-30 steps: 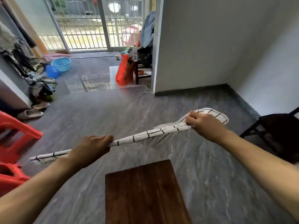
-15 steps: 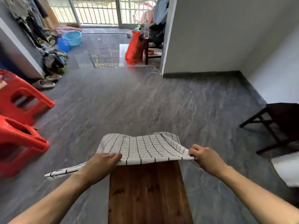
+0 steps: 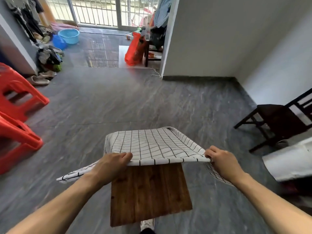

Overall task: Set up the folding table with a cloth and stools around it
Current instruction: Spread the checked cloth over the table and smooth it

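Table [image 3: 150,193] is standing unfolded just in front of the person, so that part looks done; cloth [image 3: 152,144] is hanging over its far half, near edge raised, near half of the wood showing bare; left hand [image 3: 111,166] is clenching the near edge, fingers curled over the fabric; right hand [image 3: 222,162] is pinching the near right corner, a loose tail drooping past each wrist; two red stools [image 3: 18,132] are sitting well apart at the left, not yet placed, so spreading and seating are left; compared with half a second ago, the cloth is lying flatter and reaching further over the far edge, and both hands are sitting slightly wider
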`<state>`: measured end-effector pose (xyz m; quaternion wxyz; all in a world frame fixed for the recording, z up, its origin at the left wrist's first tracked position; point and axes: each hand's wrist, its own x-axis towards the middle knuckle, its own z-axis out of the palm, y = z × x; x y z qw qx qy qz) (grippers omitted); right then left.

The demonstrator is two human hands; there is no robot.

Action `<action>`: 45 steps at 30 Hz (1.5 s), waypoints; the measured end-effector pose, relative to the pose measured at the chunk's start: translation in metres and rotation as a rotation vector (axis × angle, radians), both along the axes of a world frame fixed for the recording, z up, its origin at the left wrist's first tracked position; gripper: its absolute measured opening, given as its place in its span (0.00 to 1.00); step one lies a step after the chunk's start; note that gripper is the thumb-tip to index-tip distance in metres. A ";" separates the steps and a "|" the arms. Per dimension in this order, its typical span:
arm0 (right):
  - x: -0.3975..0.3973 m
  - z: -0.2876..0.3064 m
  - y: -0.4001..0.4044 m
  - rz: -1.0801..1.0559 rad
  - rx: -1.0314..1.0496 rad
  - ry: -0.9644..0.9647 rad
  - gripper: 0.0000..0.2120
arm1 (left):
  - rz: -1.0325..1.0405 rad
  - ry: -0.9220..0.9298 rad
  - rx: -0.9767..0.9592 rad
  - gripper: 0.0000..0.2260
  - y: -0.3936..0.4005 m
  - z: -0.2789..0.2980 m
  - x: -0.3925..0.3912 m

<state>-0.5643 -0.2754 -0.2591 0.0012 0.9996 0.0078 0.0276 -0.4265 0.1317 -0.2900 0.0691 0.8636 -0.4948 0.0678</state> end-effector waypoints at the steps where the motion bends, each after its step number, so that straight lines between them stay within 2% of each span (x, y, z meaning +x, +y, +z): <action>1: -0.011 0.001 0.000 -0.010 0.004 -0.015 0.07 | -0.015 0.020 -0.004 0.20 0.000 -0.005 -0.007; 3: -0.028 0.002 -0.002 0.006 -0.020 -0.058 0.13 | -0.039 0.040 -0.009 0.21 -0.003 -0.013 -0.020; 5: -0.040 -0.001 -0.008 0.028 -0.044 -0.087 0.14 | -0.042 0.045 -0.008 0.20 -0.009 -0.016 -0.031; 7: -0.046 -0.007 -0.015 0.048 -0.057 -0.094 0.12 | -0.035 0.056 -0.002 0.20 -0.015 -0.018 -0.039; 9: -0.045 -0.018 -0.023 0.037 -0.071 -0.069 0.04 | -0.018 0.059 0.018 0.22 -0.020 -0.019 -0.042; 10: -0.041 -0.026 -0.028 0.027 -0.075 -0.053 0.03 | -0.003 0.058 0.024 0.22 -0.021 -0.019 -0.040; 12: -0.026 -0.044 -0.031 0.007 -0.062 -0.013 0.12 | 0.044 0.067 0.037 0.24 -0.022 -0.018 -0.033; 13: -0.016 -0.051 -0.030 0.002 -0.050 -0.012 0.14 | 0.071 0.072 0.039 0.24 -0.022 -0.017 -0.028; 20: 0.058 -0.070 -0.017 0.116 0.040 0.000 0.15 | 0.257 0.033 0.066 0.23 -0.009 -0.017 0.004; 26: 0.110 -0.028 -0.045 0.134 0.069 -0.072 0.13 | 0.320 0.009 0.019 0.17 -0.031 0.005 0.026; 31: 0.125 0.008 -0.082 0.121 0.046 -0.154 0.12 | 0.247 -0.043 -0.094 0.12 -0.068 0.040 0.043; 36: 0.117 0.010 -0.087 0.137 0.016 -0.237 0.04 | 0.214 -0.095 -0.132 0.08 -0.064 0.047 0.042; 38: 0.101 -0.008 -0.079 0.144 0.019 -0.172 0.07 | 0.176 -0.070 -0.065 0.08 -0.059 0.031 0.029; 40: 0.076 -0.029 -0.068 0.159 0.024 -0.062 0.13 | 0.153 -0.010 -0.001 0.15 -0.051 0.009 0.011; 42: 0.048 -0.050 -0.055 0.168 0.039 0.035 0.13 | 0.163 0.042 0.034 0.20 -0.040 -0.011 -0.007; 45: 0.008 -0.072 -0.036 0.134 0.074 0.134 0.12 | 0.137 0.073 0.078 0.22 -0.022 -0.031 -0.034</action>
